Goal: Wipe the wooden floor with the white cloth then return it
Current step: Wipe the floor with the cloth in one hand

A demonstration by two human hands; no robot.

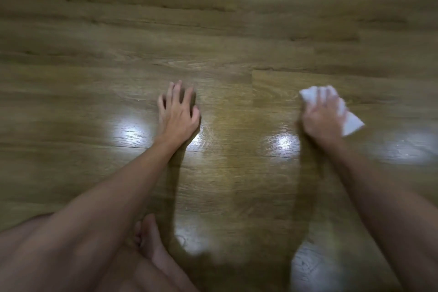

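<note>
Head view shows your right hand (320, 118) pressing the cloth (350, 121) onto the floor (213, 31), fingers curled over it, its corners poking out ahead and to the right. Your left hand (177, 114) rests spread and empty, well apart to the left. Wiping looks underway; the right hand alone drives the stroke.

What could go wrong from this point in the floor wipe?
The right hand bunches the crumpled white cloth into a small wad, so each pass probably covers a narrow strip and patches may be missed. The glossy brown wooden floor shows bright glare spots near both hands; if that sheen is moisture, the left hand, braced with spread fingers, or the bare foot might slip.
</note>
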